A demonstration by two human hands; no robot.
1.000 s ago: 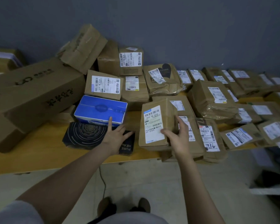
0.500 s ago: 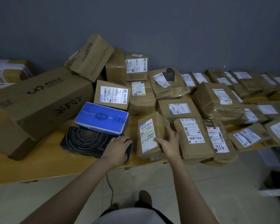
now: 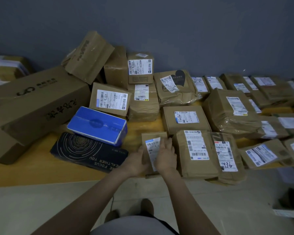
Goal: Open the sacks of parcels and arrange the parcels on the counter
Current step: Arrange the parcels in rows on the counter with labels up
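Note:
A small brown parcel [image 3: 152, 136] with a white label lies flat at the front edge of the yellow wooden counter [image 3: 41, 168]. My left hand [image 3: 137, 161] touches its left side, thumb up along the edge. My right hand [image 3: 166, 156] rests on top of it, fingers straight and covering part of the label. Many more brown labelled parcels cover the counter. A taped parcel [image 3: 196, 154] lies right beside my right hand.
A black box [image 3: 85, 151] with a spiral print lies left of my hands, with a blue box [image 3: 97, 126] resting on its far end. A long carton [image 3: 32, 102] fills the left side. Stacked cartons lean against the grey wall. Pale floor lies below the counter edge.
The small parcel, held upright by my right hand a second ago, now lies flat at the counter edge. My left hand has left the black box and come over to the parcel.

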